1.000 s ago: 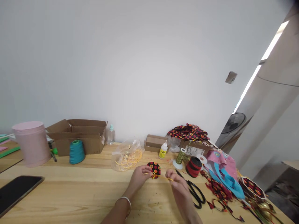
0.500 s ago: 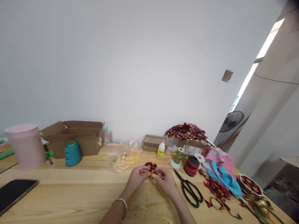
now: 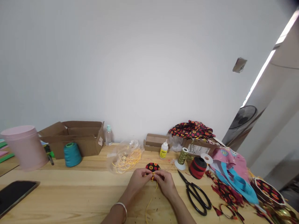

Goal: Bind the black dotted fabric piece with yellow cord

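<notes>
Tabletop: hands pinch yellow cord; bottle label illegible.

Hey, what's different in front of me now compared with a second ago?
The right hand has moved left to the patterned disc, close beside the left hand, both pinching yellow cord. Some cord now trails toward the near table edge. The left hand stays at the disc; the scissors and yellow-labelled bottle stayed put.
</notes>
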Motion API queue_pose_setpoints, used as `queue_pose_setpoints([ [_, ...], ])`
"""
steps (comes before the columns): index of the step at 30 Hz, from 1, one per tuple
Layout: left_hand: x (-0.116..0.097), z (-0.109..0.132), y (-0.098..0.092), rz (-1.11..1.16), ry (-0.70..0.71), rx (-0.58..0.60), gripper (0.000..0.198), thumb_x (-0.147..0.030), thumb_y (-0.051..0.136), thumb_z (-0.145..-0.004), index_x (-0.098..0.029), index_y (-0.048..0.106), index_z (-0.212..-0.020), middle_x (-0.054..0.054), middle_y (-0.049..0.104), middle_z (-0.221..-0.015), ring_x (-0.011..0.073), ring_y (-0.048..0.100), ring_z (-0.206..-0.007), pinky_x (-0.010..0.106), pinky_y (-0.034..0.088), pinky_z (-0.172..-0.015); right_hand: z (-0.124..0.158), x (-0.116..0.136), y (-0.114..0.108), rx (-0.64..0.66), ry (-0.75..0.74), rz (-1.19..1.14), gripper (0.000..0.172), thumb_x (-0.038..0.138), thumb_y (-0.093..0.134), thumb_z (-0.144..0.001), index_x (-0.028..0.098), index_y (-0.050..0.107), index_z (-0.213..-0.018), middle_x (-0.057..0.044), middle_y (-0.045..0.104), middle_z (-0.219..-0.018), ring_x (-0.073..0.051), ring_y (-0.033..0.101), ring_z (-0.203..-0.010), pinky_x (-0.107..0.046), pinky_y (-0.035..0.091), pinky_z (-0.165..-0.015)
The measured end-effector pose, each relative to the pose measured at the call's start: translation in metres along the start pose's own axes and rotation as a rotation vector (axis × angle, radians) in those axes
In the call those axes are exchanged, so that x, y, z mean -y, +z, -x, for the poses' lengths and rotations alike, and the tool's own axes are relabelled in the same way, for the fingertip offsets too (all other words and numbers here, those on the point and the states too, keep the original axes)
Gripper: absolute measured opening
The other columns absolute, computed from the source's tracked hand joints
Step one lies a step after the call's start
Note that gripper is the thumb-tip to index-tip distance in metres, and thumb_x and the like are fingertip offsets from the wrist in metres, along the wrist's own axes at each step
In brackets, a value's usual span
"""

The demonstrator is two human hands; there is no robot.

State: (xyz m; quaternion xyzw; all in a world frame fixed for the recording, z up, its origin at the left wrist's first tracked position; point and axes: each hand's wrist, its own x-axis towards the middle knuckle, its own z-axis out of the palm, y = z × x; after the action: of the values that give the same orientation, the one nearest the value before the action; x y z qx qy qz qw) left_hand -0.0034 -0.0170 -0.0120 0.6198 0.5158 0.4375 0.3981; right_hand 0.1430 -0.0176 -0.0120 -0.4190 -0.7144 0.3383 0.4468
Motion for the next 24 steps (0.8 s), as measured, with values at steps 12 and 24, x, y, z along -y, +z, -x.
queue_pose_setpoints([
  [12,-0.013,0.002,-0.001,0.037,-0.035,0.027,0.022,-0.031,0.054,-0.061,-0.013,0.066,-0.066,0.004,0.067,-0.066,0.0172,0.057,-0.064,0.023,0.042,-0.060,0.000,0.011,-0.012,-0.104,-0.024,0.328,0.016,0.024,0.047,-0.073,0.021,0.062,-0.071,-0.002,0.059,-0.066,-0.014,0.050,-0.064,-0.022,0.036,-0.059],
  [24,-0.019,0.002,-0.002,0.147,-0.078,0.045,0.025,-0.034,0.057,-0.059,-0.012,0.067,-0.069,0.005,0.067,-0.069,0.0183,0.057,-0.065,0.025,0.042,-0.062,0.002,0.016,-0.011,-0.238,-0.006,0.058,0.018,0.029,0.041,-0.076,0.017,0.054,-0.073,-0.004,0.056,-0.068,-0.014,0.050,-0.065,-0.024,0.038,-0.060],
])
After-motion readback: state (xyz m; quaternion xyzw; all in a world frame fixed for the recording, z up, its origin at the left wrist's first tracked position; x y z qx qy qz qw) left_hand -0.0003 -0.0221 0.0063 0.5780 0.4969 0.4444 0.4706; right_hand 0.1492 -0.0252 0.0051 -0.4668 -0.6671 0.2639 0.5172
